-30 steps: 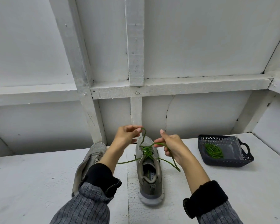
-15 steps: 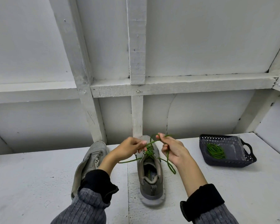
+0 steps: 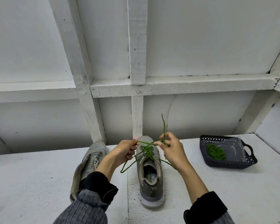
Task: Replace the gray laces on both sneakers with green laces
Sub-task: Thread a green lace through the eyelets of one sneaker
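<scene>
A grey sneaker [image 3: 150, 178] stands upright in the middle of the white surface, heel toward me, threaded with a green lace [image 3: 146, 151]. Just above its toe, my left hand [image 3: 125, 151] pinches one strand of that lace. My right hand [image 3: 172, 150] pinches the other strand, and the lace's tip sticks up above its fingers. A loop of lace hangs down to the left of the shoe. A second grey sneaker [image 3: 89, 160] lies tilted on its side at the left, with no lace visible, partly hidden by my left arm.
A dark perforated basket [image 3: 249, 160] at the right holds a coiled green lace [image 3: 216, 151]. White wooden wall beams rise right behind the shoes. The white surface [image 3: 31, 183] stretches out to both sides.
Both hands rose a little and drew the two strands across each other above the toe. The lace end in my right hand now points upward instead of hanging down.
</scene>
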Action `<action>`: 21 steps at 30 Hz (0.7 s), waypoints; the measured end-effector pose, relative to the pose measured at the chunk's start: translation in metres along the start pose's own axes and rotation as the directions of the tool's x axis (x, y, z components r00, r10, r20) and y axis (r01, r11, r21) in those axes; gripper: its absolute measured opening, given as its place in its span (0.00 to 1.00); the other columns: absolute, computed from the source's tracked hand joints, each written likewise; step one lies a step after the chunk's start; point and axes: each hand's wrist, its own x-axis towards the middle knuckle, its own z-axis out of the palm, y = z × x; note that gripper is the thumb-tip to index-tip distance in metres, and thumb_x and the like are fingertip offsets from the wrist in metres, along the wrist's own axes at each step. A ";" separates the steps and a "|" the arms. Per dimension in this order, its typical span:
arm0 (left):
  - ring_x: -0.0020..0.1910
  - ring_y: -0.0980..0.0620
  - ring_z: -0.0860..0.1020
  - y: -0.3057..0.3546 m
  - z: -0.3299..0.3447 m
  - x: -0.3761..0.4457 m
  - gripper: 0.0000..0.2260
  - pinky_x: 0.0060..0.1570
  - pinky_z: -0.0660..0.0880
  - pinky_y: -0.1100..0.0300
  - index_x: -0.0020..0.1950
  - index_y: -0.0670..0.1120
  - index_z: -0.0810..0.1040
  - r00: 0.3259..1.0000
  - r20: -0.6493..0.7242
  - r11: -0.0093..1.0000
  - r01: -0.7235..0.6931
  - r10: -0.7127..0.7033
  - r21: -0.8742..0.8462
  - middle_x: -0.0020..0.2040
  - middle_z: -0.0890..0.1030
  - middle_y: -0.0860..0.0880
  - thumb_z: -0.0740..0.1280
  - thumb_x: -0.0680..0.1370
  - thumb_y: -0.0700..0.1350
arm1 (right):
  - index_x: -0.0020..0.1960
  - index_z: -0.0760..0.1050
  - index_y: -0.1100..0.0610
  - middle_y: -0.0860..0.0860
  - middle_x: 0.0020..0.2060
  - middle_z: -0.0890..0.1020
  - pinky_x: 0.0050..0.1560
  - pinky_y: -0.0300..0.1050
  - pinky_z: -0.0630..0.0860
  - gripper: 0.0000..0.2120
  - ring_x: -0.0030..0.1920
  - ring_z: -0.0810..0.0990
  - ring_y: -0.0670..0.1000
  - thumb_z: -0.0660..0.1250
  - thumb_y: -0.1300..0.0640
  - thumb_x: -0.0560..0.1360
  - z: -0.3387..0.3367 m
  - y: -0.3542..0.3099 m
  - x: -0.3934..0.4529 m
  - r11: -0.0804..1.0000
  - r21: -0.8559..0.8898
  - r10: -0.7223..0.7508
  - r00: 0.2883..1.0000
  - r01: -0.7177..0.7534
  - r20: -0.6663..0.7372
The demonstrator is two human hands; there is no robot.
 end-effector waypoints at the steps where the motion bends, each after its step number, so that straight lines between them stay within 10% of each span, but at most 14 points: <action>1: 0.21 0.60 0.56 -0.001 0.000 -0.001 0.12 0.20 0.51 0.69 0.42 0.46 0.71 1.000 0.020 1.000 0.019 -0.019 0.001 0.26 0.61 0.55 0.60 0.82 0.50 | 0.48 0.69 0.53 0.48 0.45 0.84 0.36 0.38 0.69 0.06 0.31 0.72 0.39 0.66 0.61 0.77 0.001 0.001 0.002 1.000 -0.017 0.021 0.999 -0.022 -0.028; 7: 0.24 0.60 0.56 -0.005 0.001 -0.007 0.12 0.22 0.50 0.69 0.48 0.44 0.78 0.991 0.134 0.996 0.001 -0.012 0.084 0.27 0.61 0.55 0.62 0.81 0.51 | 0.45 0.69 0.57 0.54 0.40 0.85 0.29 0.41 0.66 0.05 0.24 0.67 0.43 0.59 0.62 0.79 0.004 0.007 0.007 0.973 -0.022 0.230 0.973 -0.230 -0.013; 15: 0.23 0.60 0.57 -0.011 0.001 -0.004 0.12 0.20 0.51 0.70 0.40 0.48 0.71 0.977 0.171 0.984 0.101 -0.126 0.150 0.28 0.62 0.55 0.61 0.81 0.52 | 0.56 0.75 0.65 0.49 0.38 0.80 0.22 0.33 0.60 0.10 0.27 0.62 0.44 0.60 0.60 0.80 -0.010 -0.007 -0.003 0.656 0.668 0.175 0.932 -0.352 0.318; 21: 0.22 0.61 0.58 -0.009 0.004 0.001 0.10 0.18 0.52 0.70 0.42 0.46 0.72 0.995 0.078 0.995 0.065 -0.058 -0.077 0.26 0.62 0.55 0.62 0.81 0.50 | 0.44 0.82 0.61 0.50 0.31 0.75 0.27 0.37 0.61 0.07 0.27 0.65 0.45 0.68 0.58 0.76 -0.027 -0.011 -0.005 0.986 -0.130 0.159 0.837 -0.106 0.524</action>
